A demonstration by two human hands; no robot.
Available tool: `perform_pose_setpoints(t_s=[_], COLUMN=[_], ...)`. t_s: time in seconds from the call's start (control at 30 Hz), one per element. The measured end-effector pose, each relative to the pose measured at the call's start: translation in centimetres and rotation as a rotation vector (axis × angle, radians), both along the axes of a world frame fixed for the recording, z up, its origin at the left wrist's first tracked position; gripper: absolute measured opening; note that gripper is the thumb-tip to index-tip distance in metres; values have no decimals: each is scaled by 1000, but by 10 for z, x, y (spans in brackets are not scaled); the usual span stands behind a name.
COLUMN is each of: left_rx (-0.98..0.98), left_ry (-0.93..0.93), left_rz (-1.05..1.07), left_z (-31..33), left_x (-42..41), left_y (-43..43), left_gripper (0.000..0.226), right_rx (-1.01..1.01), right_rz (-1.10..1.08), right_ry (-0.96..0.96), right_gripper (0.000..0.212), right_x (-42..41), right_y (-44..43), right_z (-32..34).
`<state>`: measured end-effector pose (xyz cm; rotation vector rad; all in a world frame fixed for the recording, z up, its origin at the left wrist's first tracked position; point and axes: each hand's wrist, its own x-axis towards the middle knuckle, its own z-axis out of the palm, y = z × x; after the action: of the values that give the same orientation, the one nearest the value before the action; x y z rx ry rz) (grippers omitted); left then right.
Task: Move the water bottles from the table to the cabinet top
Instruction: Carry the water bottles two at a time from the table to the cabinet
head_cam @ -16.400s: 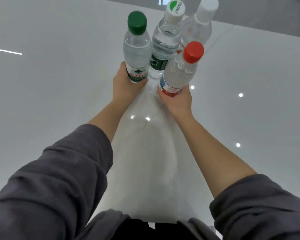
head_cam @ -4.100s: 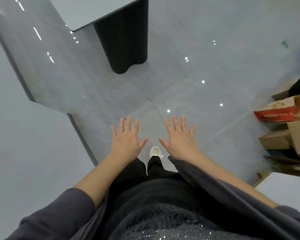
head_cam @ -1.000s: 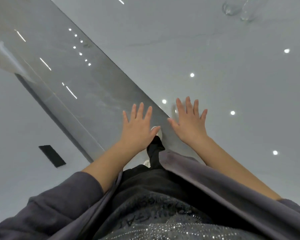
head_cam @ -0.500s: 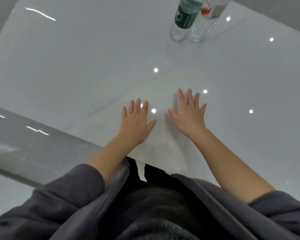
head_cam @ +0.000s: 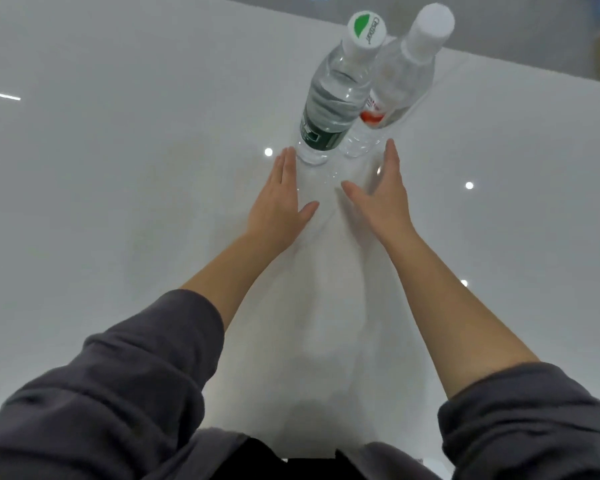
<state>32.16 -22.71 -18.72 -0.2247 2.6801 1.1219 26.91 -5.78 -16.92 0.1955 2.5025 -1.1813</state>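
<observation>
Upper centre of the frame: two water bottles stand upright on the glossy white counter [head_cam: 118,174]. The clear plastic bottle with a dark green label and a white cap bearing a green leaf mark [head_cam: 331,98] is on the left. The clear plastic bottle with a red-and-white label and a plain white cap [head_cam: 404,74] is just beside it on the right and slightly farther up the frame. Whether the two bottles touch cannot be told.

Centre of the frame: my left grip [head_cam: 278,199] is open and holds nothing, with the fingers straight and together and the thumb spread to the right. Its fingertips lie just beside the base of the green-labelled bottle; contact cannot be confirmed. My right grip [head_cam: 383,199] is likewise open and empty, turned edge-on, with straight fingers and the thumb pointing left. Its fingertips reach near the base of the red-labelled bottle, just to its right.

Lower frame: both bare forearms run down to the pushed-up dark grey sleeves [head_cam: 118,393].

Scattered over the counter are small round bright reflections [head_cam: 469,185].
</observation>
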Motion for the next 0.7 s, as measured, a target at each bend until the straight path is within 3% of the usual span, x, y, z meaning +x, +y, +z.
perform_pose_setpoints(t_s=[0.17, 0.27, 0.5, 0.7], left_rx=[210, 340, 268, 312], left_ry=[94, 141, 83, 27], left_rz=[122, 203, 153, 54], left_z=[-13, -7, -1, 4], left_x=[-49, -67, -63, -15], left_y=[-1, -1, -7, -2], left_gripper=[92, 73, 68, 67], right_rx=[-183, -200, -193, -226], right_rz=[-92, -60, -58, -52], right_ry=[136, 162, 111, 117], right_gripper=[77, 78, 82, 65], right_x=[-49, -68, -47, 21], right_y=[-4, -6, 4, 16], right_z=[-7, -13, -8, 4])
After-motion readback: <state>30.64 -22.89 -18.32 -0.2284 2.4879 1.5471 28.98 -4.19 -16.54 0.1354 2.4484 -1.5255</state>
